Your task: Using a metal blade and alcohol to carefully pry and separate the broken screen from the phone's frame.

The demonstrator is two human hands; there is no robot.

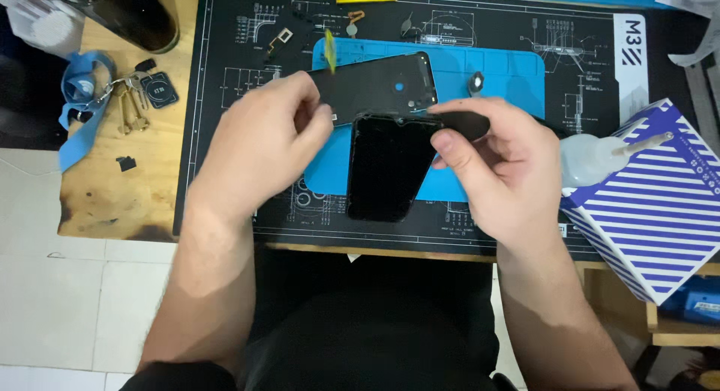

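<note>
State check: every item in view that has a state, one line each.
left hand: gripping the top left corner of the phone screen
right hand: gripping its top right corner
phone screen: dark, lifted off the mat, tilted
phone back frame: separated, lying flat on the blue mat
keys: lying on wood, on a blue lanyard
striped box: closed, tilted

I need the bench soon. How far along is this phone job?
Done: the back cover is off, lying on the blue mat, small parts beside it. In hand: both the left hand and right hand grip the dark phone. Left: phone and cover remain apart.
</note>
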